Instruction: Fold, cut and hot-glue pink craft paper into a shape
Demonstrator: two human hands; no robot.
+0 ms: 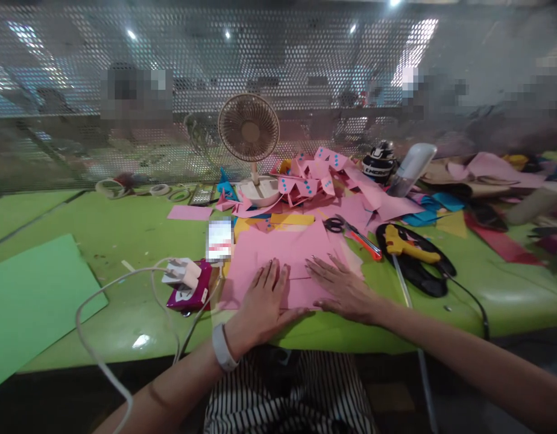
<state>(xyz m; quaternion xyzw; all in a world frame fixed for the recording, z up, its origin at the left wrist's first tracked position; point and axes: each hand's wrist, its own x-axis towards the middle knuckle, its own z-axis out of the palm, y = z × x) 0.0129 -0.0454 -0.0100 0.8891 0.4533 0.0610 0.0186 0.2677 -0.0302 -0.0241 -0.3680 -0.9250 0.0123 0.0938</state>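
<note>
A sheet of pink paper point(260, 247) lies in front of me near the table's front edge. My left hand point(264, 301) rests flat on its lower left part, fingers stretched out, with a pale band around the wrist. On the right side of the sheet, my right hand point(339, 286) is pressed down with its fingers spread. A straight crease or paper edge point(299, 279) runs between the two hands. Beyond the sheet lie black-handled scissors point(334, 225) and an orange utility knife point(366, 244).
A small fan point(249, 129) stands at the back beside crumpled pink paper pieces point(314, 178). To the right, a yellow glue gun point(409, 244) rests on a black holder. On the left are a white plug adapter point(182, 274) with cables, a lit phone point(219, 240) and green paper point(43, 295).
</note>
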